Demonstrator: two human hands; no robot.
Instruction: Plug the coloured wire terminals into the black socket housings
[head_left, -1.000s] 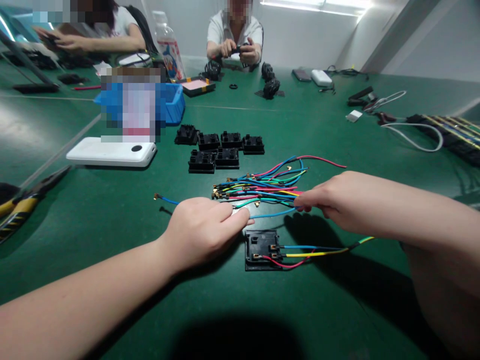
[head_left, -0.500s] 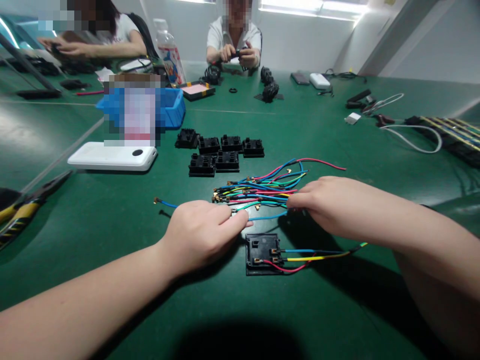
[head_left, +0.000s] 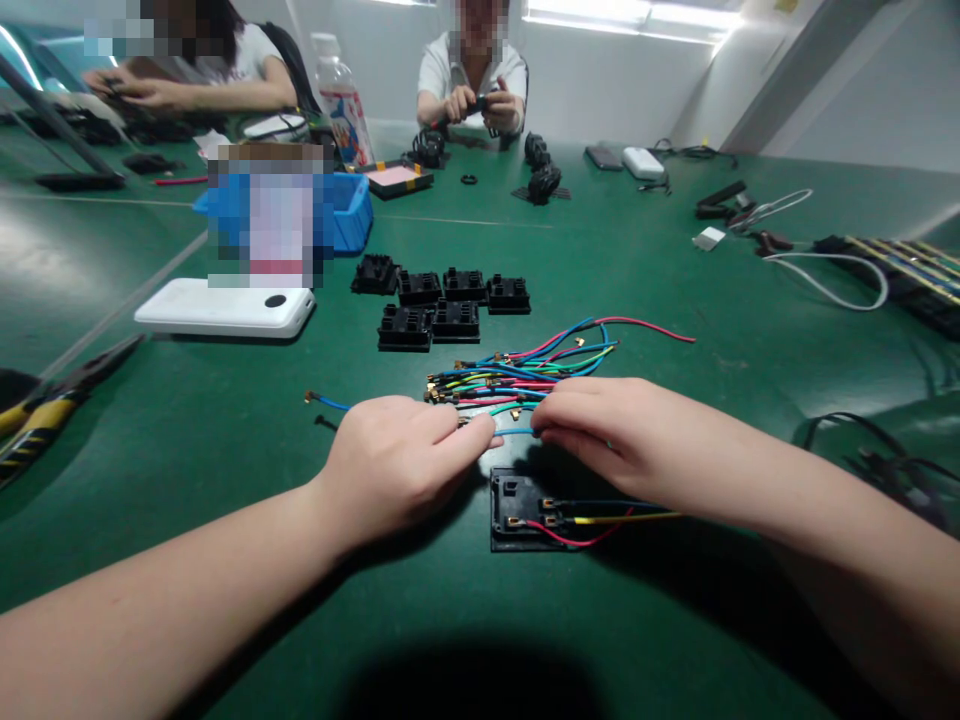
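Observation:
My left hand (head_left: pixel 409 450) is closed on a blue wire; one blue length (head_left: pixel 330 403) with a brass terminal sticks out to its left. Another stretch of blue wire (head_left: pixel 514 431) runs between my two hands; whether both are one wire is hidden. My right hand (head_left: pixel 592 425) pinches that stretch at its right end. Just behind my hands lies a bundle of coloured wires (head_left: pixel 495 375) with brass terminals, red, blue, green and yellow. In front sits a black socket module (head_left: pixel 517 500), with blue, yellow and red wires attached, running right beneath my right forearm.
Several black socket modules (head_left: pixel 456 318) lie beyond the bundle. At left are yellow-handled pliers (head_left: pixel 56 415), a white power bank (head_left: pixel 217 310) and a blue bin (head_left: pixel 351 215). Black cables (head_left: pixel 885 460) lie at right. Two people work across the table, one person's hands (head_left: pixel 480 105) holding a black part.
My right hand has slid left along the blue wire, closer to my left hand. It now covers more of the bundle's right side. My left hand has barely moved.

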